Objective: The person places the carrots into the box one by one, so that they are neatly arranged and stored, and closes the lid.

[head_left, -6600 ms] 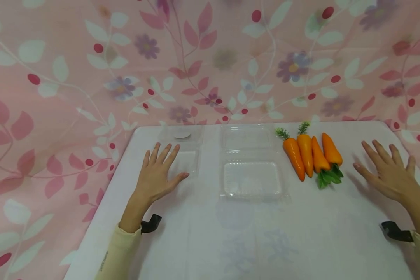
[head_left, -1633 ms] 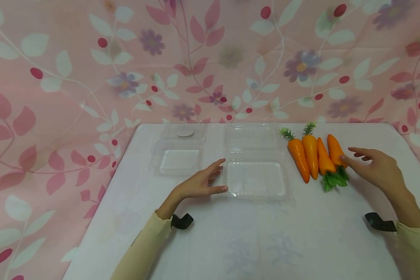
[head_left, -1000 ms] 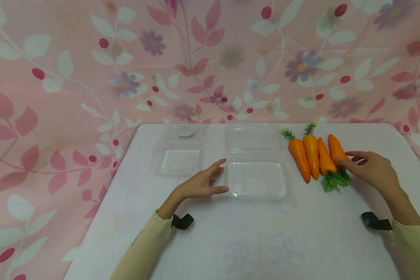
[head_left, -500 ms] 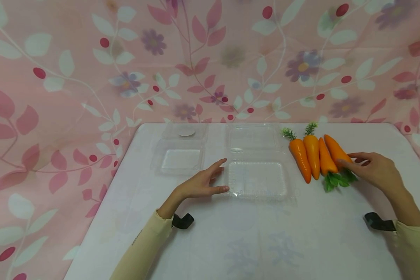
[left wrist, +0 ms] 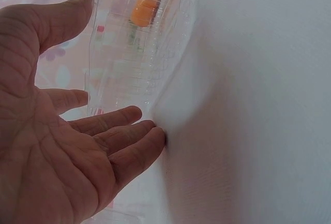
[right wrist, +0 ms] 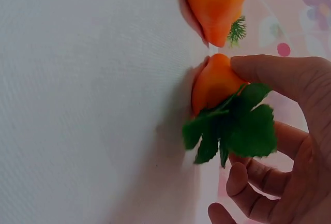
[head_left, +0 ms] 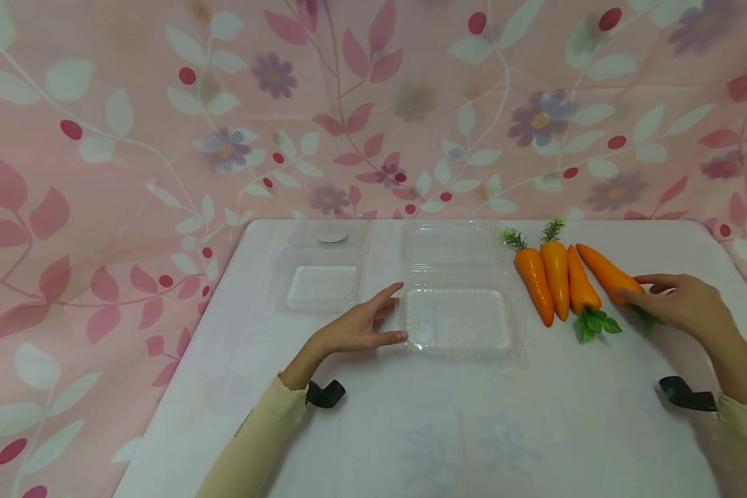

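Note:
My right hand (head_left: 691, 304) holds the rightmost orange carrot (head_left: 604, 270) near its thick, leafy end, thumb on one side and fingers on the other. In the right wrist view, broad green leaves (right wrist: 248, 128) hang from that carrot's end and partly cover my fingers. Three other carrots (head_left: 555, 277) lie side by side just left of it. My left hand (head_left: 355, 328) has its fingers loosely extended at the left edge of an open clear plastic box (head_left: 457, 318). The left wrist view shows its thumb and fingers at the box wall (left wrist: 114, 69), gripping nothing visibly.
A second clear plastic box (head_left: 322, 283) lies open farther left, a white oval label (head_left: 332, 236) on its lid. Both lids lean back toward the pink floral cloth (head_left: 373, 104) behind the white table (head_left: 373, 429).
My right hand came down to the rightmost carrot, took hold and drew its leafy end rightward, away from the others. The left hand came to the middle box earlier and has stayed there.

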`<state>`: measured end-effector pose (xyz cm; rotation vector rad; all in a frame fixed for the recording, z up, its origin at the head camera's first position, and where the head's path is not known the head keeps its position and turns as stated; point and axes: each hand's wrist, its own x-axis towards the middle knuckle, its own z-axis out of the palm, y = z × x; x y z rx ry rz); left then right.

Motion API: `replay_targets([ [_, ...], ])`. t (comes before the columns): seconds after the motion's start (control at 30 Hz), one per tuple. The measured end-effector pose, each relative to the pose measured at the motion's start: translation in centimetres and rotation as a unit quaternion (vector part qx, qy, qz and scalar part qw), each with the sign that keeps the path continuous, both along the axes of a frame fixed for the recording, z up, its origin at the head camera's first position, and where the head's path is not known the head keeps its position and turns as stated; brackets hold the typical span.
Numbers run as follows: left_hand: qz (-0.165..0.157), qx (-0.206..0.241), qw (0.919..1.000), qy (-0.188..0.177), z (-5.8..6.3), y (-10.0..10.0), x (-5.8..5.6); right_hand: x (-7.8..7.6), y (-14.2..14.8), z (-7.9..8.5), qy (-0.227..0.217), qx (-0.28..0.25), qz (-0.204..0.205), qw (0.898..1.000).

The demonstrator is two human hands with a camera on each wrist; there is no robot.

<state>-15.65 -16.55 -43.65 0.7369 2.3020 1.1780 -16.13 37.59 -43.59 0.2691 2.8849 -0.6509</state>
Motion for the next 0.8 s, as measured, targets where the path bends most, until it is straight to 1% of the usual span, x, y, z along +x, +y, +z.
replay_targets([
  [0.17,0.0,0.005,1.0,0.0,0.1,0.0,0.1,-0.1,0.7,0.0,0.004,0.002,0.011,1.0],
  [0.37,0.001,0.002,1.0,-0.002,0.0,0.0,0.0,-0.1,1.3,0.1,0.006,0.0,0.013,1.0],
  [0.47,0.002,0.003,1.0,-0.002,0.0,0.0,0.0,-0.1,1.6,0.0,0.018,0.008,0.018,1.0],
  [0.53,0.002,0.005,1.0,-0.003,0.0,0.0,0.0,-0.2,1.8,-0.1,0.025,0.017,0.015,0.999],
  [0.63,0.002,0.008,1.0,-0.004,0.2,0.1,0.1,-0.3,2.0,-0.2,0.023,0.029,0.001,0.999],
  [0.7,0.002,0.007,1.0,-0.005,0.1,0.1,0.1,-0.4,2.0,-0.2,0.015,0.031,-0.008,0.999],
  [0.8,0.002,0.004,1.0,-0.003,0.1,0.1,0.1,-0.3,2.1,-0.1,0.013,0.029,-0.009,0.999],
])
